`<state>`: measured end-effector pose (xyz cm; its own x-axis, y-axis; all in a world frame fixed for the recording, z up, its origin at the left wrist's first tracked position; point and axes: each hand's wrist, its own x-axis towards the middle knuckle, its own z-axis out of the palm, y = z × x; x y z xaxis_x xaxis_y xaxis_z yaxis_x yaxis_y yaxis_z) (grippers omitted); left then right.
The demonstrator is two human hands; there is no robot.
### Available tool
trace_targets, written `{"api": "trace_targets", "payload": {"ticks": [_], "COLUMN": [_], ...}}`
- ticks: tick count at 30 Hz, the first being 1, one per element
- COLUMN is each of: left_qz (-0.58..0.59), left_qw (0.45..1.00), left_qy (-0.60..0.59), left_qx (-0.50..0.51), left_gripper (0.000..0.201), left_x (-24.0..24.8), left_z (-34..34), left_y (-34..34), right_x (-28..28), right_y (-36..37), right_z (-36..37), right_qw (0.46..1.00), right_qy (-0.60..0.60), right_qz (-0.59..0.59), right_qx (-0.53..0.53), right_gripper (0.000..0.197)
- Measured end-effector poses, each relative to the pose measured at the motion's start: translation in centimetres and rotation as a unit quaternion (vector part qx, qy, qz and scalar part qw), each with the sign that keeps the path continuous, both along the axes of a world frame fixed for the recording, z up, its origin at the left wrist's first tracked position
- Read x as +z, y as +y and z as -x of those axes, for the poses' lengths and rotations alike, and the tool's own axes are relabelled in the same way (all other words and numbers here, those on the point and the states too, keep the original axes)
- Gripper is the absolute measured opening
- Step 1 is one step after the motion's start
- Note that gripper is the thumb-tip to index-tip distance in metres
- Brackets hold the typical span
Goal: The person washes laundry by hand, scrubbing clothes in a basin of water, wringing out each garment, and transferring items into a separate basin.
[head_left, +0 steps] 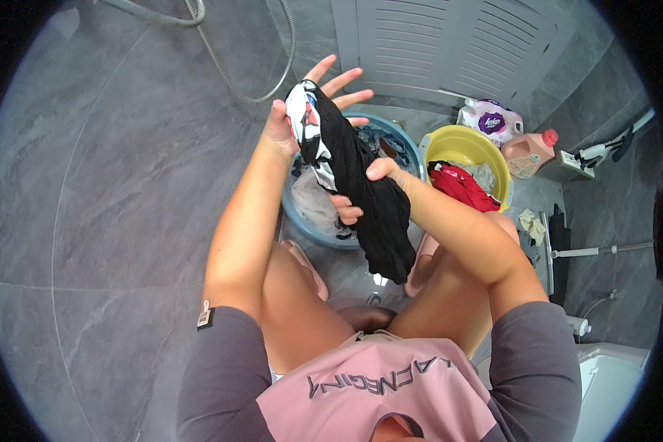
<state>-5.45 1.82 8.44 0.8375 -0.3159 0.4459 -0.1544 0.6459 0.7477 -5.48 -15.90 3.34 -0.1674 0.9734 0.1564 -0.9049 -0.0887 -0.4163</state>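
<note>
Bunched black garment (379,217), white-and-red patterned end (297,109), left fingers (348,79) spread, right fingers (348,213) gripping its middle

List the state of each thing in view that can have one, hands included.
Left hand, fingers spread, cloth across it
Right hand, closed around the garment's middle
Black garment, bunched lengthwise, near end hanging
Blue basin, holding laundry, partly hidden
Yellow basin, holding red cloth and grey cloth
Pink bottle, standing, red cap on
Shower hose, hanging in a loop

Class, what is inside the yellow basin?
Red-and-black cloth and pale grey cloth lie in the yellow basin; whatever is beneath them is covered.
</note>
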Motion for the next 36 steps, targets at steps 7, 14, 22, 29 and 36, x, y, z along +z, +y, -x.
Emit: {"api": "trace_targets", "payload": {"ticks": [7,14,22,29,36], "left_qz": [0.142,0.172,0.093,-0.053,-0.269], "left_qw": [0.978,0.975,0.983,0.971,0.876], "left_qy": [-0.088,-0.11,0.07,0.132,0.195], "left_qx": [-0.125,-0.084,0.141,0.193,0.351], "left_gripper": [0.111,0.021,0.015,0.014,0.013], "left_x": [0.8,1.3,2.1,3.0,0.6], "left_z": [-0.9,-1.0,-0.5,1.2,0.8], "left_y": [-0.8,0.4,1.9,1.0,0.2], "right_x": [1.2,0.7,1.8,3.4,-0.1], "right_y": [1.6,2.1,0.3,-0.5,1.4], "right_z": [2.3,1.5,-0.7,0.3,-0.6], "right_qw": [0.979,0.994,0.996,0.985,0.904], "right_qy": [0.105,0.027,0.037,-0.143,-0.357], "right_qz": [-0.169,-0.11,-0.076,0.057,0.188], "right_qx": [0.053,0.005,-0.037,-0.083,-0.144], "right_gripper": [0.07,0.061,0.068,0.06,0.041]}}
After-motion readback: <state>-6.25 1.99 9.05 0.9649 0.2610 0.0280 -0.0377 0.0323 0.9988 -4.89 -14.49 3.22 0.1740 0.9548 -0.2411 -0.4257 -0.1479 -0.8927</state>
